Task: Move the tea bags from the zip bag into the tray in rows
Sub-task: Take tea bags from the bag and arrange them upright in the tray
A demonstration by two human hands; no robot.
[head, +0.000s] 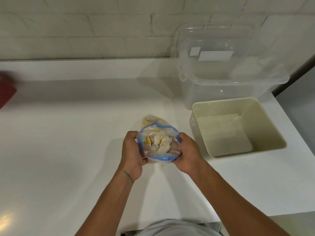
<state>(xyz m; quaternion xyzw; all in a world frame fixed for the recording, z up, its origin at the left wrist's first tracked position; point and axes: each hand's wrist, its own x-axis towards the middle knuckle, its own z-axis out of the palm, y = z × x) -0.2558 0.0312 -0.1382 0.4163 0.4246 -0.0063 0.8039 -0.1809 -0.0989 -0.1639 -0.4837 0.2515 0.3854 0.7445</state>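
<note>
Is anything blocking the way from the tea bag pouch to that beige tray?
Nothing visible. The left hand and right hand hold the open zip bag; only bare counter lies between it and the tray. The clear bin stands behind the tray.

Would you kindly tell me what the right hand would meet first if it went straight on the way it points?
The zip bag it grips: the right hand points forward and leftward into it, with the left hand probably next beyond, though depth is unclear.

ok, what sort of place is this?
Likely a home kitchen or pantry counter: a white countertop against a white painted-brick wall, a clear plastic storage bin behind a beige tray, and a zip bag of tea bags.
</note>
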